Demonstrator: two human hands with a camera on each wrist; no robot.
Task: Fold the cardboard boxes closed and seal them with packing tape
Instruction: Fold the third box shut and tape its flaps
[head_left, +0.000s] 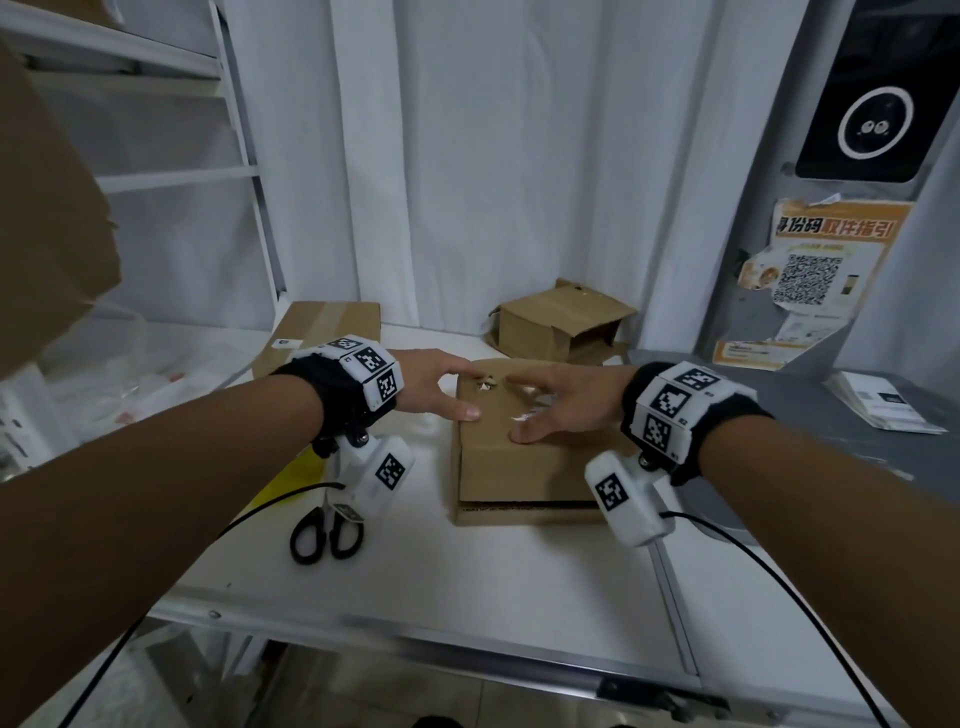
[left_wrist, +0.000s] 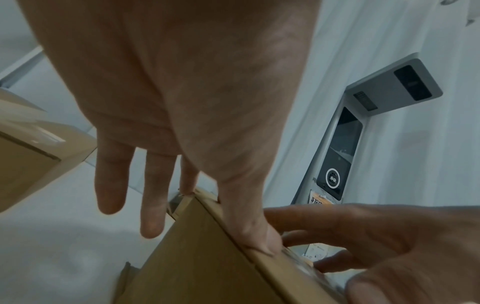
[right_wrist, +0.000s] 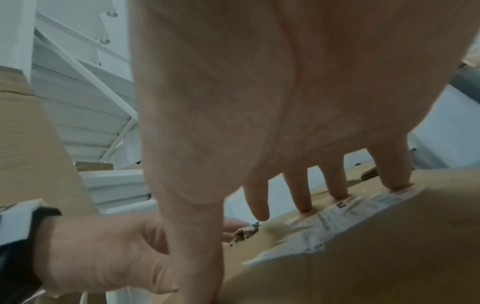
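White curtains hang behind a white bench (head_left: 467, 582), with metal shelving to the left and a grey kiosk with a poster to the right.

At far left, a large brown carton fills the edge of the head view. Further back on the bench lies a taped box (head_left: 322, 332), seemingly finished and set aside. In front of it, near the left wrist, black-handled scissors (head_left: 327, 535) rest flat within easy reach, likely kept there for cutting tape.

The left hand (head_left: 436, 387) reaches forward from a nearly straight arm, palm down. Its thumb presses on the left edge of the box (head_left: 519, 467) while its straight fingers extend along and past the box's left side, as the left wrist view shows. It holds nothing.

The box sits in the middle of the bench, directly before the person, its top flap lowered and bearing a torn label. A dark gap along its near edge suggests the flap is not fully seated, so both hands appear to be pressing it shut before sealing.

The right hand (head_left: 561, 402) lies flat on the box top, fingers spread and straight, fingertips on the label in the right wrist view. It too grips nothing.

Behind, an open box (head_left: 561, 327) lies with flaps splayed, apparently waiting. No tape roll is visible.
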